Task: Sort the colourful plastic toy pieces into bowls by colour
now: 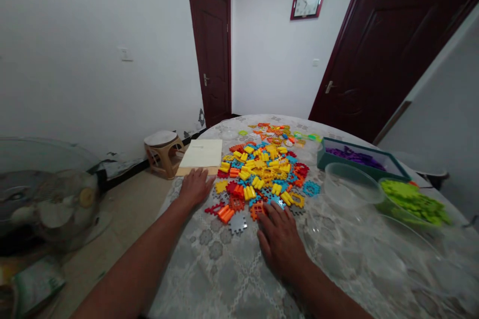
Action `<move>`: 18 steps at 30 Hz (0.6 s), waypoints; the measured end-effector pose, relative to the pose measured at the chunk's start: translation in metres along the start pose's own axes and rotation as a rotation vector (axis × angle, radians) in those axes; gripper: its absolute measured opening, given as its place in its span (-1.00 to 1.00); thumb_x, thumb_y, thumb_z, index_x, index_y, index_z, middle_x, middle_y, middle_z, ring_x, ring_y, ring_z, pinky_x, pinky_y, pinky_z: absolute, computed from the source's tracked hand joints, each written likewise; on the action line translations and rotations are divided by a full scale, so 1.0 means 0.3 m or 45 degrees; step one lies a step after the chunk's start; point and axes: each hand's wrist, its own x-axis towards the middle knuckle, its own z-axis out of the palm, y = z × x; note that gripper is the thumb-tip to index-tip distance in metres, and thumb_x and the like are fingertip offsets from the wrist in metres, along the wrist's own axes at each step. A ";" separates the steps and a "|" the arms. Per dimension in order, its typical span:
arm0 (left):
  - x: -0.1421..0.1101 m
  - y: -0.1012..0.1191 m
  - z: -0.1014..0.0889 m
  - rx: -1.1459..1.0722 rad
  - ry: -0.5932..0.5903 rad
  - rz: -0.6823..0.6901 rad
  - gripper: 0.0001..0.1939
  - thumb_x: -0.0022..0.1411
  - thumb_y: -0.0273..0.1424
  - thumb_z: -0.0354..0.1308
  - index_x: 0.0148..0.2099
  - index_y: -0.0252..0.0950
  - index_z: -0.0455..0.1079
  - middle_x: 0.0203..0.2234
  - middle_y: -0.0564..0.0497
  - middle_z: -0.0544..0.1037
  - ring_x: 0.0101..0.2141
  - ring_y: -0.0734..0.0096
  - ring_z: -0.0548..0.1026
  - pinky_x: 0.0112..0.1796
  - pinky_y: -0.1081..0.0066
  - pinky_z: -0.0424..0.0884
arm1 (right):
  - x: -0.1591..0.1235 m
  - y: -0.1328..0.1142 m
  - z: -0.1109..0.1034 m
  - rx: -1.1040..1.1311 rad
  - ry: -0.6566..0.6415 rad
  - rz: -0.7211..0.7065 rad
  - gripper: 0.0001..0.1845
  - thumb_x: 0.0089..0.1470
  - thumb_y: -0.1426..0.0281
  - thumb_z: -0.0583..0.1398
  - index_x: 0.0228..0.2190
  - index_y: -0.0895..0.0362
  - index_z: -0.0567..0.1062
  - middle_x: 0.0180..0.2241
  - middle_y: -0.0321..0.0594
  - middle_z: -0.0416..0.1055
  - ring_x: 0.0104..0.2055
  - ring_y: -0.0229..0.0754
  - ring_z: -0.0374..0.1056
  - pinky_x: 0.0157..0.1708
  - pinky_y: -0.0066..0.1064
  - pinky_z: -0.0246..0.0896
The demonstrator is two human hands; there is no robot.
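A heap of plastic building pieces [265, 172] in yellow, orange, red and blue covers the middle of the table. My left hand [195, 188] lies flat at the left edge of the heap, its fingertips at the near edge of a pale notebook [202, 153]. At the near right edge of the heap rests my right hand [280, 232], fingers spread, touching or beside an orange window-shaped piece [257, 210] and a blue piece [277, 202]. Between the hands lie a grey toothed piece [238, 224] and an orange ribbed piece [225, 214]. Neither hand grips anything.
On the right stand a dark green box [322, 157] of purple pieces, a clear bowl [350, 187] and a bowl of lime-green pieces [415, 202]. More small pieces [277, 133] lie at the far side. A stool [164, 152] and a fan [56, 204] are left of the table.
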 end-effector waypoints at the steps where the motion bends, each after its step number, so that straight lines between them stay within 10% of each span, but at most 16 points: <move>1: -0.006 -0.012 0.003 0.012 0.002 0.003 -0.43 0.53 -0.08 -0.09 0.30 -0.32 0.43 0.31 -0.37 0.44 0.35 -0.19 0.31 0.31 -0.14 0.19 | -0.001 0.000 0.002 -0.003 0.007 0.002 -0.58 0.36 0.31 0.17 0.21 -0.05 0.51 0.39 -0.18 0.32 0.47 0.10 0.10 0.50 0.14 -0.28; 12: -0.062 -0.130 0.000 -0.095 0.127 0.054 -0.43 0.48 -0.11 0.04 0.33 -0.36 0.41 0.35 -0.34 0.40 0.37 -0.07 0.29 0.39 0.01 0.15 | -0.008 -0.002 0.022 -0.153 0.092 -0.053 -0.53 0.30 0.41 0.18 0.21 -0.05 0.50 0.35 -0.15 0.38 0.44 0.10 0.17 0.47 0.11 -0.17; 18: -0.012 -0.179 -0.044 -0.214 0.326 -0.496 -0.21 0.41 -0.07 0.13 0.51 -0.38 0.12 0.43 -0.48 0.21 0.40 -0.29 0.23 0.31 -0.14 0.22 | -0.012 0.004 0.027 -0.204 0.154 -0.098 -0.47 0.26 0.44 0.19 0.22 -0.08 0.49 0.33 -0.17 0.40 0.42 0.10 0.21 0.46 0.12 -0.16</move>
